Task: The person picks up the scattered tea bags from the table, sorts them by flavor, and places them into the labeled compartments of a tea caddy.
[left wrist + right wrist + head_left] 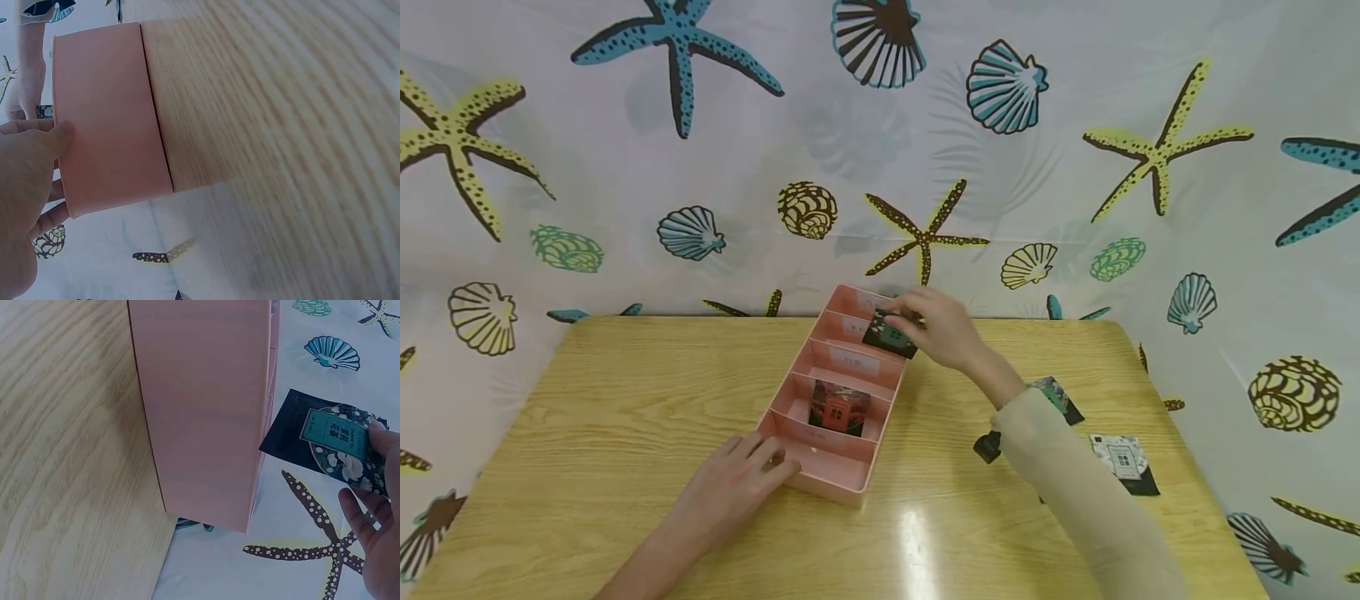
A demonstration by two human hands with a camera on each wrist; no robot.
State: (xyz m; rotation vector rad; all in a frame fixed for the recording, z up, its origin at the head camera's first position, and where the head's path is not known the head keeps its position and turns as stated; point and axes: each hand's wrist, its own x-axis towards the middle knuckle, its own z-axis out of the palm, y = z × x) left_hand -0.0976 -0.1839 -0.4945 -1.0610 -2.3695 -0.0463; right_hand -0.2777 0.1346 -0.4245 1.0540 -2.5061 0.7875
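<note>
A pink divided box (835, 467) lies slanted on the table, with white paper labels in its compartments. My left hand (730, 487) grips its near left corner; in the left wrist view the thumb (61, 139) lies on the outer wall and the fingers go behind the rim. Over the far compartments, my right hand (942, 329) pinches a tea bag sachet (334, 437), dark with a green label and white flowers. A red and black sachet (838, 410) sits in the second compartment from the near end.
Right of the box, on the wooden table (647, 400), lie a green and black sachet (1051, 393), a white and black sachet (1122, 457) and a dark piece (987, 447) partly hidden by my right sleeve (1060, 467). A patterned cloth (865, 133) hangs behind the table.
</note>
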